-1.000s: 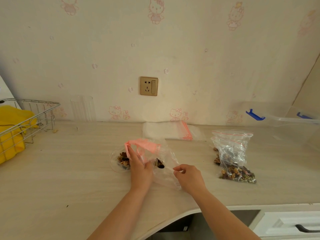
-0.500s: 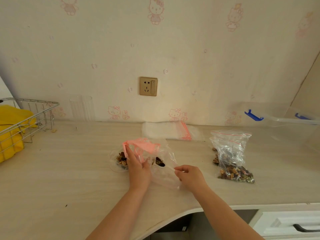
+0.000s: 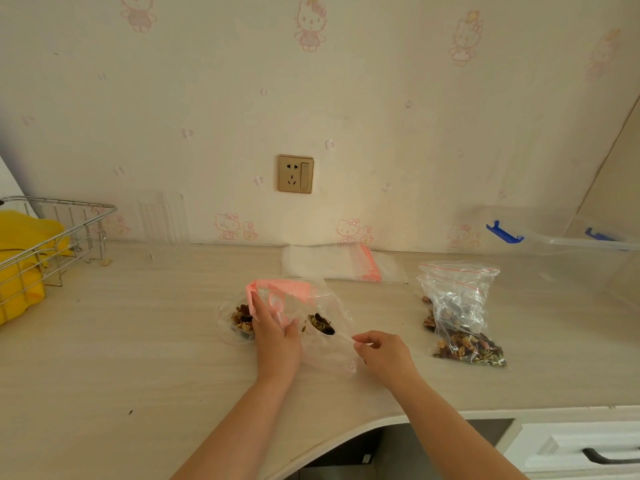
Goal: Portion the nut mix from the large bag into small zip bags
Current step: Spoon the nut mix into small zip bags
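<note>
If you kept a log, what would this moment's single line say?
left hand: holds large bag open | right hand: pinches spoon of nut mix | filled zip bag: right

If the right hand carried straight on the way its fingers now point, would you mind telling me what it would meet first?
The right hand points left, holding a clear spoon loaded with nut mix. Straight on, it would probably first meet the left hand, which holds open the pink-topped bag; depth is uncertain.
</note>
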